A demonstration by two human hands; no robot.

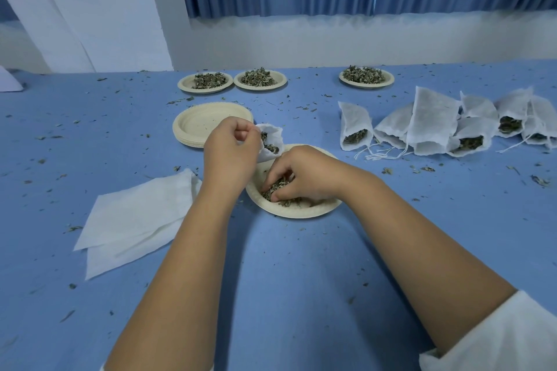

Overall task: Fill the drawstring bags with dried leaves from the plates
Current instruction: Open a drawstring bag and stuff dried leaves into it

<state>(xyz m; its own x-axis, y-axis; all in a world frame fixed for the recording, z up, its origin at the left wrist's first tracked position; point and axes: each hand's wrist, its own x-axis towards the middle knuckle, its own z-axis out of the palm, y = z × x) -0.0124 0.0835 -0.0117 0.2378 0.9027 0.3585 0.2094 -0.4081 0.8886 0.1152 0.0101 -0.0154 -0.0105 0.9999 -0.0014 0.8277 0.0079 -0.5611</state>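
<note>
- On the left of the blue table [286, 268], a loose stack of flat white empty bags [135, 220] lies just beside the left forearm, not touching either hand.
- Beyond it, a stack of empty paper plates [197, 122] sits behind the left hand [230, 153], which partly covers its near right edge.
- The left hand is raised, its fingers curled in tight, and thumb and fingertips pinch the rim of a white drawstring bag [272, 137].
- The drawstring bag hangs from that pinch to the right of the fingers, with its mouth held open and dark leaf showing inside. It sits over the far left rim of the near plate [301, 214].
- The near plate holds a thin layer of dried leaves [287, 201]. The right hand [301, 173] reaches down into it, fingers bent and drawn close together, their tips sunk into a clump of the leaves just below the bag.
- At the back stand three heaped plates: two side by side [205, 81] [259, 79] and a third [366, 75] well apart to the right.
- At the right, a pile of filled bags [437, 123] lies overlapping, strings trailing toward the near edge.
- Leaf crumbs [387, 171] are scattered over the cloth.
</note>
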